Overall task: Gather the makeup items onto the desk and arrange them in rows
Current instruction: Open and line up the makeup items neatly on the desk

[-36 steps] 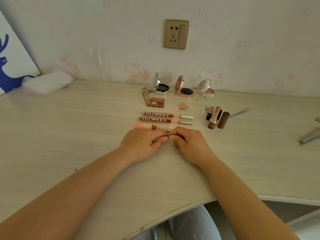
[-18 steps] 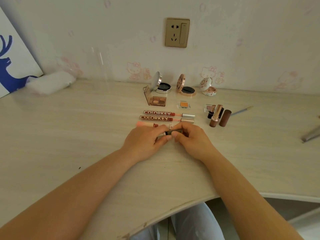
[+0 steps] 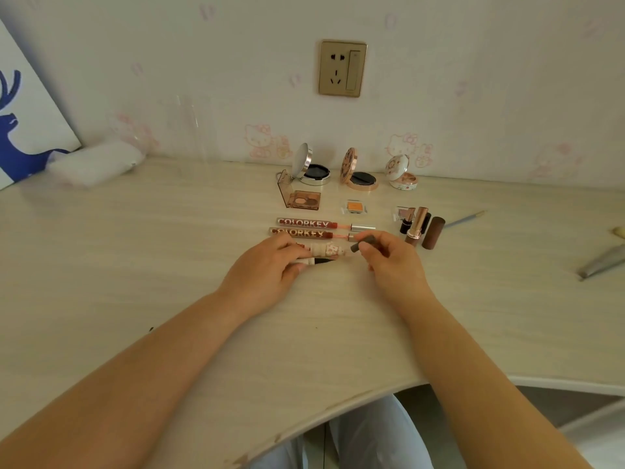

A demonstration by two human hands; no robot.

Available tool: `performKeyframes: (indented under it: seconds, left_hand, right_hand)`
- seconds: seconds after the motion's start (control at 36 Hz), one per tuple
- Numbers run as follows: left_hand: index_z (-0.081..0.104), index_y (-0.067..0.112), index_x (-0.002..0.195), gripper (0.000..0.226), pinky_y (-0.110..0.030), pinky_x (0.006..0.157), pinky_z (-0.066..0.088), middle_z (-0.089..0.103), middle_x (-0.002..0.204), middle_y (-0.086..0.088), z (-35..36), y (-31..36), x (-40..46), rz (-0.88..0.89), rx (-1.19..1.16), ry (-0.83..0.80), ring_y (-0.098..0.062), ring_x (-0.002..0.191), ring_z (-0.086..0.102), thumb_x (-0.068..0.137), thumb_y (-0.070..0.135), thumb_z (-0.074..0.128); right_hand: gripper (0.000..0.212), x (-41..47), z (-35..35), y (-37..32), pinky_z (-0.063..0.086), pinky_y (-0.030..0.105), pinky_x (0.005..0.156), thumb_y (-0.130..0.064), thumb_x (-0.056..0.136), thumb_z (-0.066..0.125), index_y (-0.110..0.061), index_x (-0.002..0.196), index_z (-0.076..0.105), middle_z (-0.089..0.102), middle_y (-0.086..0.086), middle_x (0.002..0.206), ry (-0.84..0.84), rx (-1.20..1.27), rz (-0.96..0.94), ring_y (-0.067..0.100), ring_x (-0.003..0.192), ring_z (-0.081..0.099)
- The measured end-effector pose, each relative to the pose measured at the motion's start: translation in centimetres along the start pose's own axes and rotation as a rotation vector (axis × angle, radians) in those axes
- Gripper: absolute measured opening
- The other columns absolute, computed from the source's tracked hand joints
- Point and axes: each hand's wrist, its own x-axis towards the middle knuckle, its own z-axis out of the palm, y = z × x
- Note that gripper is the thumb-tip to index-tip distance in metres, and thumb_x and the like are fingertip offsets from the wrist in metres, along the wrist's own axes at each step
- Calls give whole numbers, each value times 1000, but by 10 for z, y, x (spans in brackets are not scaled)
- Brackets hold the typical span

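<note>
Makeup lies in rows on the pale desk (image 3: 135,265). Three open compacts (image 3: 313,167) stand at the back, an eyeshadow palette (image 3: 302,199) and an orange pan (image 3: 355,207) in front of them. Two COLORKEY lip glosses (image 3: 306,224) lie side by side, with a cream patterned tube (image 3: 328,249) below them. My left hand (image 3: 267,275) grips a slim pencil body (image 3: 316,261) on the desk. My right hand (image 3: 392,262) pinches a small dark cap (image 3: 363,243) just right of the tubes. Lipsticks (image 3: 421,225) stand at the right.
A blue stick (image 3: 465,219) lies beyond the lipsticks, and a metal tool (image 3: 603,260) rests at the far right. A white cloth (image 3: 91,164) and a deer picture (image 3: 20,130) sit at the back left. The desk's front edge curves near my lap.
My hands were pressed together over one item; now they have parted. The right hand has drawn a dark cap away to the right while the left keeps the pencil body.
</note>
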Motion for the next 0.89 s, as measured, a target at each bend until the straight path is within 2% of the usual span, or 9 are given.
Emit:
performKeyframes:
  seconds: [0.08,0.17,0.22,0.33,0.44,0.58,0.72,0.89]
  left_hand:
    - [66,18,114,26,-26,75,44,58,105,2,1,0,0,3,3,10,-16,95,55,89,21,59]
    - [66,23,116,27,-30,77,47,57,106,3,2,-1,1,1,11,-18,-15,98,53,90,24,57]
    - [64,25,118,28,-29,79,45,57,107,4,3,-2,1,0,20,-45,-15,101,51,91,27,55]
    - [60,30,122,30,-28,82,43,55,111,7,3,-4,2,-3,31,-95,-13,106,48,93,30,51]
    - [59,31,123,31,-26,83,41,54,113,8,2,-4,2,-14,29,-118,-12,108,47,94,31,49]
    - [59,31,123,31,-27,86,41,54,116,8,1,-4,2,-28,30,-133,-12,111,46,94,31,49]
    - [59,31,122,30,-28,86,42,55,116,8,0,-2,2,-39,30,-141,-12,111,47,94,31,49]
    - [59,31,122,31,-24,81,39,54,114,8,-1,-3,1,-33,50,-132,-11,107,47,93,33,49]
  right_hand:
    - [16,0,5,2,36,5,57,-14,93,51,-25,89,63,63,-5,84,25,-182,-81,-2,64,51]
    - [14,-1,8,2,36,19,65,-16,93,50,-17,92,64,62,-2,89,1,-309,-100,11,79,52]
    - [14,-1,9,2,34,20,71,-16,94,50,-15,92,64,61,-3,89,-32,-386,-104,12,83,51]
    - [15,-1,10,1,32,19,71,-17,95,48,-17,92,62,57,-5,91,-68,-483,-97,10,84,49]
    - [15,-3,9,0,28,15,65,-15,95,47,-16,92,62,57,-5,92,-95,-503,-112,10,84,48]
    - [14,-3,9,0,28,13,65,-14,94,48,-15,95,62,57,-4,95,-121,-529,-102,9,85,47]
    - [14,-4,7,-1,35,19,81,-17,93,52,-15,101,62,59,1,106,-159,-587,-90,12,94,49]
    - [12,-3,7,0,36,20,81,-19,92,55,-17,101,62,58,-1,104,-157,-610,-104,13,94,50]
